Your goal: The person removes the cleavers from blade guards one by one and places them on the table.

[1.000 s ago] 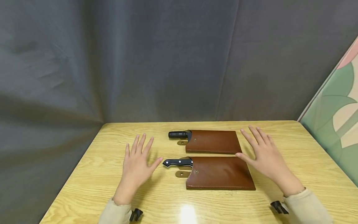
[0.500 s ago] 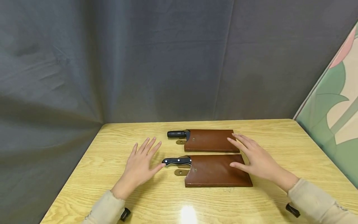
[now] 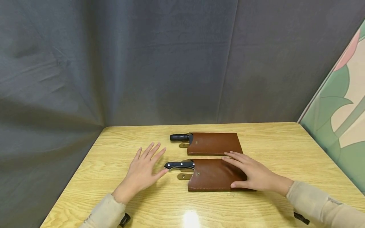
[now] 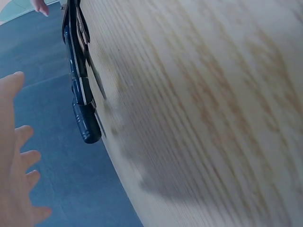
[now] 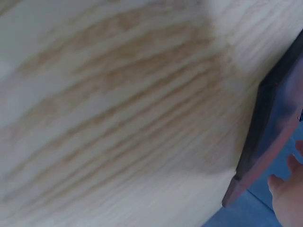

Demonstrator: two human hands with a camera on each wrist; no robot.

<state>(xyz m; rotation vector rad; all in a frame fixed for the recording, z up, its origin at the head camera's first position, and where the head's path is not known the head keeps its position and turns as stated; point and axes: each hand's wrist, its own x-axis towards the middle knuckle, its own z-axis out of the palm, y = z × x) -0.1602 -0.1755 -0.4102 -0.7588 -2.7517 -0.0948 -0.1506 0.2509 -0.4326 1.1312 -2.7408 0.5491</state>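
Two knives lie one behind the other in brown leather sheaths, handles pointing left. The nearer sheath [image 3: 209, 179] holds a knife with a black riveted handle [image 3: 180, 165]. Out of the farther sheath [image 3: 214, 144] sticks a round black handle [image 3: 179, 137]. My left hand [image 3: 142, 172] is spread, its thumb tip right at the end of the nearer handle; nothing is in its grasp. Over the right end of the nearer sheath, my right hand [image 3: 255, 172] reaches with extended fingers, hiding that corner. The right wrist view shows those fingers [image 5: 289, 189] beside the sheath's edge [image 5: 265, 127].
The wooden table [image 3: 97, 186] ends at a grey curtain [image 3: 171, 63] behind and on the left. A patterned panel [image 3: 339, 104] borders the right side. Strap tabs [image 3: 183, 176] with snaps stick out beside the handles.
My right hand has come left and down, from beside the sheaths to over the nearer one's right end. My left hand has shifted slightly right, toward the nearer handle. The knives lie where they were.
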